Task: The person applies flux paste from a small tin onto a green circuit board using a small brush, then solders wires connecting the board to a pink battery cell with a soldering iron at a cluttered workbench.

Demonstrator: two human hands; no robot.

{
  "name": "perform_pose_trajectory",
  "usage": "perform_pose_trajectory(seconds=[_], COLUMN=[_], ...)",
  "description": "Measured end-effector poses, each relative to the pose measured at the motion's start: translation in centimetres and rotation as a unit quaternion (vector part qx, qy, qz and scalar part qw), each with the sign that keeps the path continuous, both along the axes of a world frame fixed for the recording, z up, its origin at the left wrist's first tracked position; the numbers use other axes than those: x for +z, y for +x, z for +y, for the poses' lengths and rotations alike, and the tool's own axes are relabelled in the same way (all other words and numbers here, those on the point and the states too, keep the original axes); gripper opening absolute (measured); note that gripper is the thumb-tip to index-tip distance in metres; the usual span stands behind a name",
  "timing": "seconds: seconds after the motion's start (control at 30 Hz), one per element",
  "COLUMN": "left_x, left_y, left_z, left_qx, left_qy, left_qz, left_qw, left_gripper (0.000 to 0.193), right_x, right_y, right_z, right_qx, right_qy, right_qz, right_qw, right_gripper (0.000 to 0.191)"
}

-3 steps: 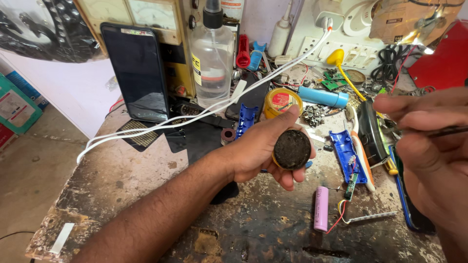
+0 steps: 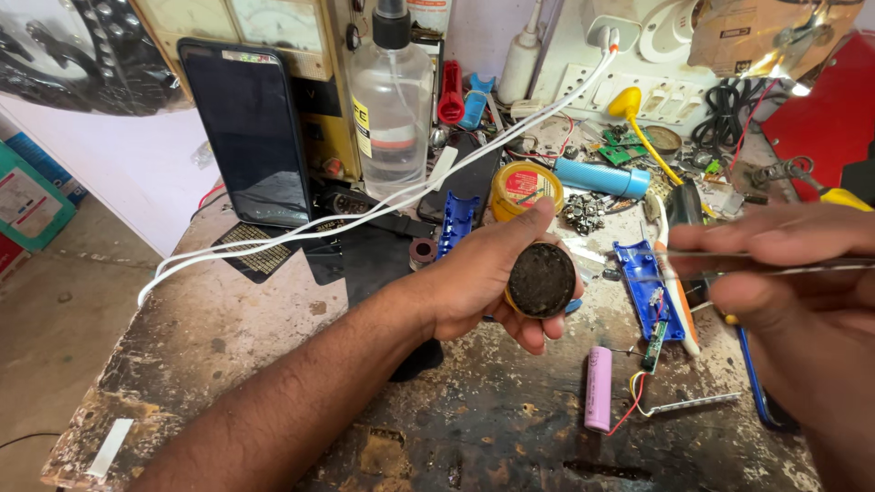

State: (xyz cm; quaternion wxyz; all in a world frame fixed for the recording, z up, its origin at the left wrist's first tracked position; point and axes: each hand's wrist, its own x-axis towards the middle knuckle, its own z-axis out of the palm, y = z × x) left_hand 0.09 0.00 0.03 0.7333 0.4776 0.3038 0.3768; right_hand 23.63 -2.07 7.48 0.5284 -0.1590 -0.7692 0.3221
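Cupped in the left hand (image 2: pixel 483 273), a small round tin (image 2: pixel 540 281) sits with thumb over its upper rim and fingers curled under its lower edge, so the hand is closed firmly on it. Its open face, filled with a dark, crusty paste, is tilted up toward the camera and slightly to the right; being round, it has no real long axis, only that facing direction. It is held above the worn workbench (image 2: pixel 273 364), clear of the surface.

To the right, the right hand (image 2: pixel 802 292) pinches a thin metal tool (image 2: pixel 775 266) between thumb and fingers (probably tweezers, though the working end is too blurred to be sure). The tool lies nearly level, its long axis running left to right, and its near end stops short of the tin, with a gap between them.

Below that gap lie a pink cylindrical battery cell (image 2: pixel 598 388), standing roughly lengthwise toward the viewer, with wires leading to a small circuit board (image 2: pixel 653 339) and a blue plastic casing (image 2: pixel 643 282). Behind the tin stands a yellow tin (image 2: pixel 526 189), with a clear bottle (image 2: pixel 392 114) and a dark phone (image 2: pixel 253 137) propped further back. A white cable (image 2: pixel 365 208) crosses the bench on the left.

Open bench shows at lower left, beneath the forearm; the right side is crowded with parts.
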Motion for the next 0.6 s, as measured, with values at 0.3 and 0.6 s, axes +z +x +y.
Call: perform_pose_trajectory(seconds=[0.3,0.6], left_x=[0.3,0.7], left_y=[0.4,0.3], left_z=[-0.5,-0.7], left_qx=[0.008,0.002], left_qy=[-0.012,-0.015], left_qz=[0.023,0.024], left_qw=[1.000,1.000], left_gripper=[0.082,0.080], right_x=[-1.8,-1.6], right_y=[0.5,0.1], right_z=[-0.6,0.3], right_qx=[-0.066,-0.043], right_qy=[-0.028,0.032], right_qz=[-0.058,-0.072], right_qw=[0.996,0.996], right_gripper=[0.029,0.029])
